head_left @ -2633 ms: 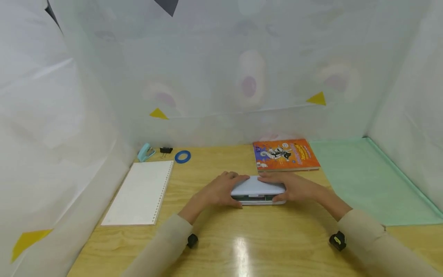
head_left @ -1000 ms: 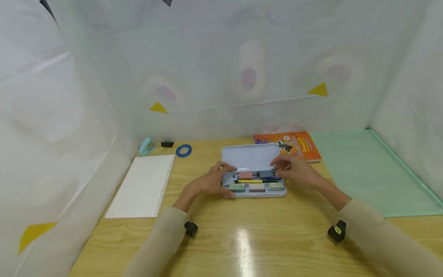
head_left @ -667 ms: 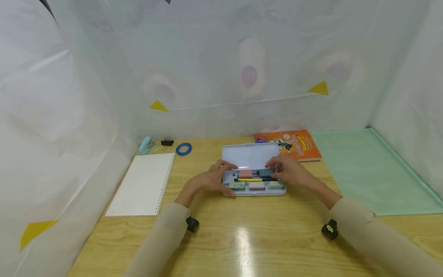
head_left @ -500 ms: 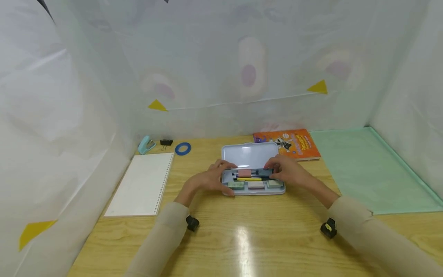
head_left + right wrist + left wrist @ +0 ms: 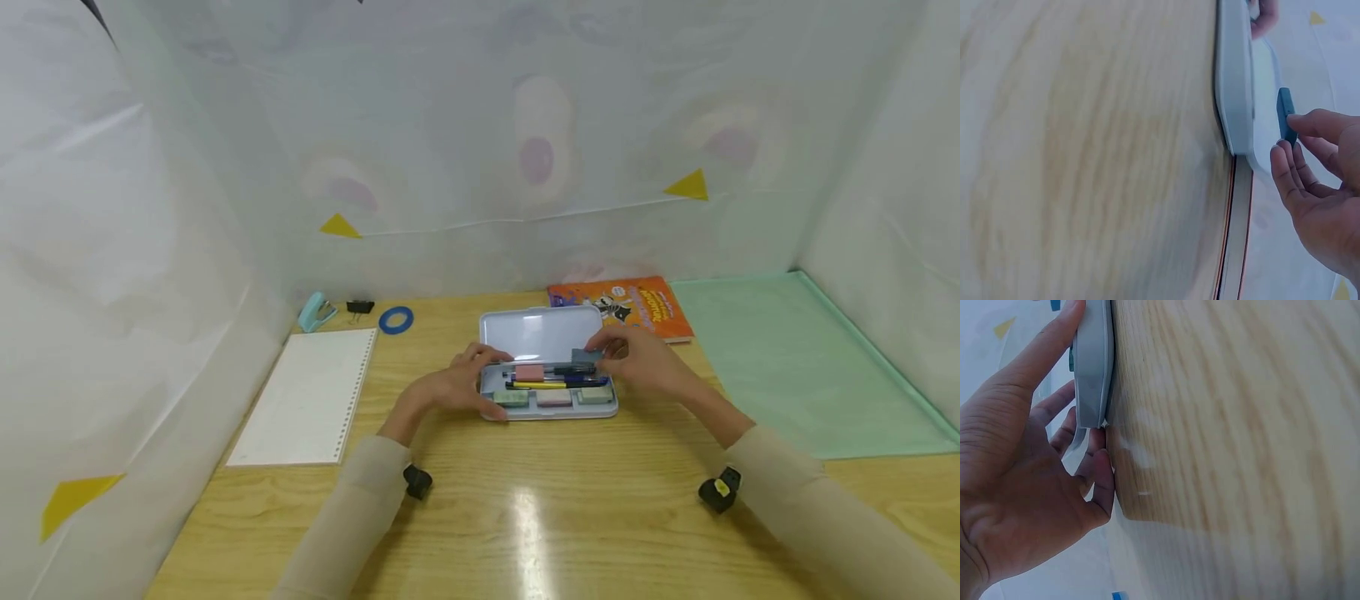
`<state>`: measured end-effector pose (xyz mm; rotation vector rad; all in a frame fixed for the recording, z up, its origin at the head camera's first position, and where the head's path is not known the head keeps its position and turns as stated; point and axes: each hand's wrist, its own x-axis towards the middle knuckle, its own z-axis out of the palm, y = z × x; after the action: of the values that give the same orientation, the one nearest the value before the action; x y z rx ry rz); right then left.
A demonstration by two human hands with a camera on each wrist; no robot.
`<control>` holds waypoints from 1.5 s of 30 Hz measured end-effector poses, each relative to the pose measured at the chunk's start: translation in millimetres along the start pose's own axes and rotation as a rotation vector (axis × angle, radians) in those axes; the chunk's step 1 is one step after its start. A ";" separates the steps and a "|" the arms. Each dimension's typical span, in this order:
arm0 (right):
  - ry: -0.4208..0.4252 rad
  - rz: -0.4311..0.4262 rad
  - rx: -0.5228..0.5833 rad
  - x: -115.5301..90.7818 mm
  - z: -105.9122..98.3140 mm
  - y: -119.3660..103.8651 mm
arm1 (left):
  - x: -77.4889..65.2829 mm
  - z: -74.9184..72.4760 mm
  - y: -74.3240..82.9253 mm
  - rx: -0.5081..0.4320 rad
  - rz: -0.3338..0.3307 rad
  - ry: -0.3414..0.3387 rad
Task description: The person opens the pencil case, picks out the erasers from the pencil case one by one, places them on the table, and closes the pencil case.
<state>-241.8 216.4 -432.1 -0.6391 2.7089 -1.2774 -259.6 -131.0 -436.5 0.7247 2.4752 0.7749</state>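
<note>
A white pencil case (image 5: 532, 414) lies on the table, its lid (image 5: 517, 332) raised at the back. My left hand (image 5: 453, 388) grips the case's left end, thumb at the front edge and fingers at the back. My right hand (image 5: 647, 363) pinches a grey-blue rectangular block (image 5: 1285, 115), which looks like an eraser, between thumb and fingers. The block hangs above the back right of the case, in front of the lid. Inside lie a pink block (image 5: 529, 373), a yellow-and-black pen (image 5: 543, 385), darker pens (image 5: 577, 369), and three pale blocks (image 5: 553, 398) along the front.
An orange book (image 5: 652, 312) lies behind the case, partly covered by the lid. To the right is a pale green mat (image 5: 810, 375). A white notepad (image 5: 303, 400), a light-blue stapler (image 5: 315, 312), a black binder clip (image 5: 360, 307) and a blue tape roll (image 5: 396, 320) are at left.
The pencil case was closed under both hands and now stands open. My right hand has reached in and lifted the grey-blue block out, uncovering pens beneath it. My left hand stays on the left end.
</note>
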 end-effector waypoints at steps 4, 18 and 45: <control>0.028 0.023 0.026 -9.2 -19.0 5.9 | -0.5 1.1 0.1 -0.004 -0.002 0.001; 0.041 0.122 -0.026 -29.6 -40.9 41.5 | 0.3 1.6 2.0 0.009 0.000 -0.002; 0.028 0.112 0.051 -24.1 -36.4 23.7 | 2.4 0.1 -1.2 -0.004 0.001 0.009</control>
<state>-236.7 265.8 -428.9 -0.4608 2.6814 -1.3334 -261.9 -130.3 -437.9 0.7224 2.4815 0.7845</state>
